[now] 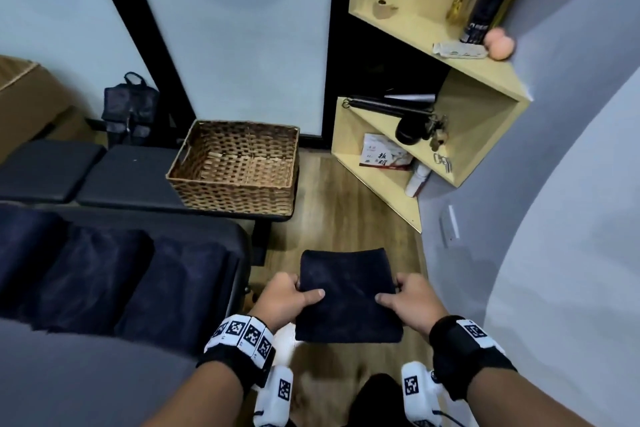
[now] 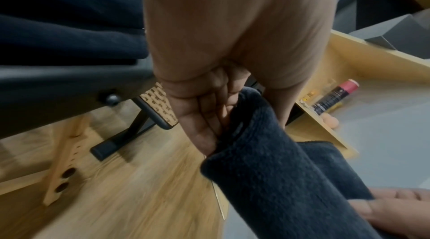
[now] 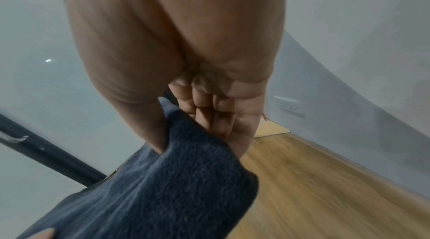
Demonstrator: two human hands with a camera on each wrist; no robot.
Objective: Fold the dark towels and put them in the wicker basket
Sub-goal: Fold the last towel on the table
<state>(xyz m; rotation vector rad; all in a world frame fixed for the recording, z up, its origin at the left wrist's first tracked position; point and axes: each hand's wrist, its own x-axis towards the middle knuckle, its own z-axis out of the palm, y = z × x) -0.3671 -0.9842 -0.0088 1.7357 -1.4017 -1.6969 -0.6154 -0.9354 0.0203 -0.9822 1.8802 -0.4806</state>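
I hold a folded dark towel flat in the air above the wooden floor, in the lower middle of the head view. My left hand grips its left edge, thumb on top and fingers curled underneath the towel. My right hand grips the right edge the same way, fingers under the towel. The wicker basket stands empty on a black bench ahead and to the left. More dark towels lie on the padded seat at the left.
A black padded bench carries the basket. A wooden shelf unit with bottles, keys and boxes stands at the right, against a grey wall. Wood floor lies between bench and shelf. A dark bag sits by the far wall.
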